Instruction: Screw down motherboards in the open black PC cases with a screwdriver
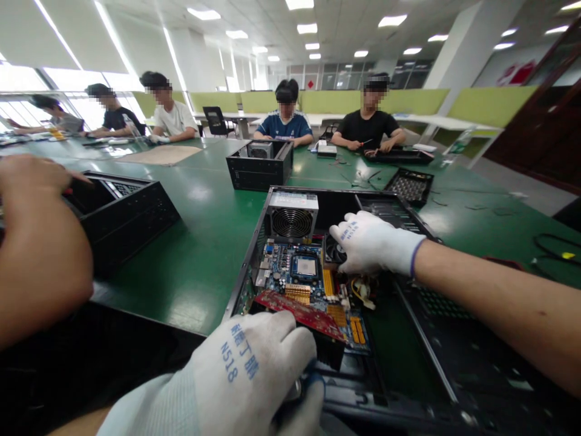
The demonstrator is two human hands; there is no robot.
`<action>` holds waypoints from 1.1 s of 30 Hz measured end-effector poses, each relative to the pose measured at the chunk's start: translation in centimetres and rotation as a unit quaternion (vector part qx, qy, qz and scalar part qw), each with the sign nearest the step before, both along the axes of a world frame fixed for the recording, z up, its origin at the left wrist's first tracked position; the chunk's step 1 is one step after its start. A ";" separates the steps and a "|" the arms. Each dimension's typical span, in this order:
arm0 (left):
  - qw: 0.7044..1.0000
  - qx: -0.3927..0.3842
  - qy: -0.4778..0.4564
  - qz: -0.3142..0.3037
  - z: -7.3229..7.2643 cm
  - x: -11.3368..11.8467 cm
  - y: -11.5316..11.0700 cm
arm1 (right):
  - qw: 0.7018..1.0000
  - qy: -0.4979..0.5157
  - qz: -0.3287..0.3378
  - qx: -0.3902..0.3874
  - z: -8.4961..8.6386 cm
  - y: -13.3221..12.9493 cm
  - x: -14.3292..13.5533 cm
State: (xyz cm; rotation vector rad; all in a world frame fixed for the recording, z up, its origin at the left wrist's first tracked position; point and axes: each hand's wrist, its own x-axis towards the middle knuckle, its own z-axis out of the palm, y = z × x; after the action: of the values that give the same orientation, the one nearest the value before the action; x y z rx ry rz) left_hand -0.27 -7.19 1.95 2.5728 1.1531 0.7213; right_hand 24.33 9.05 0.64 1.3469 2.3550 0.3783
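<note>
An opened computer case [245, 266] lies in front of me with its motherboard [284, 257] exposed. My right hand [370, 242], in a white glove, grips a black cooling fan [333, 249] from above, beside the bare processor [305, 266]. Nearer to me, my gloved left hand [267, 363] is closed at the front edge of the case. Its fingers curl around something dark and partly shiny, mostly hidden. Just beyond it a red graphics card [302, 315] stands tilted over the board. At the back corner sits the power supply [294, 218].
Another person's arm [45, 236] reaches over a second black case [127, 224] on my left. A third case [258, 166] stands across the green table [200, 206]. A dark perforated panel [411, 184] and cables [558, 248] lie to the right. Several people sit opposite.
</note>
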 end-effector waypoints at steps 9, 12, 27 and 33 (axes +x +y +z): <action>0.971 -0.011 0.239 -0.020 -0.7 3.9 10.8 | 0.999 0.023 -0.026 -0.025 -0.5 0.6 -0.2; 0.932 -0.063 0.357 -0.010 -1.5 6.3 14.3 | 0.997 0.059 -0.043 -0.036 -0.3 0.6 0.0; 0.855 -0.132 0.493 -0.090 -7.0 10.9 21.0 | 0.998 0.029 -0.014 -0.050 0.1 0.9 0.9; 0.849 -0.144 0.502 -0.084 -6.7 11.0 21.0 | 0.998 0.027 -0.011 -0.051 0.5 0.8 1.1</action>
State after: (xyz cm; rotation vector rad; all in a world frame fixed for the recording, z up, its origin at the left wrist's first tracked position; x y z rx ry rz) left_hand 10.68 13.81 -4.71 2.7009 1.0772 -0.9089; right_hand 25.42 9.81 1.14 1.3502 2.3664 0.2153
